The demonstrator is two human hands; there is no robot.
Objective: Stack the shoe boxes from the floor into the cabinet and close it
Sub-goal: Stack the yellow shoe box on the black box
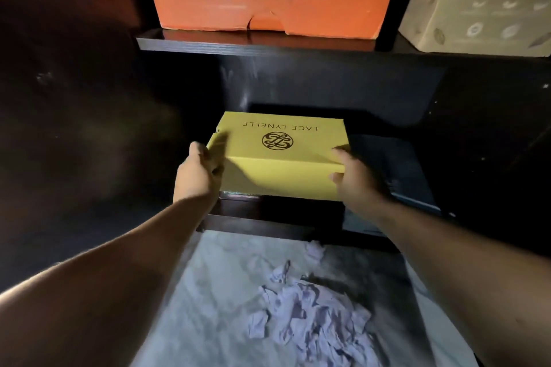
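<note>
Dark cabinet (298, 83): left hand (198, 171) and right hand (354, 179) each grip an end of the yellow shoe box (277, 158); misaligned, it could slide off the dark box (268, 207) beneath.

Both bare forearms reached forward, converging ahead. The left hand (199, 171) gripped with fingers curled round a near corner; the right hand (354, 176) clasped the opposite side, its thumb on top.
</note>
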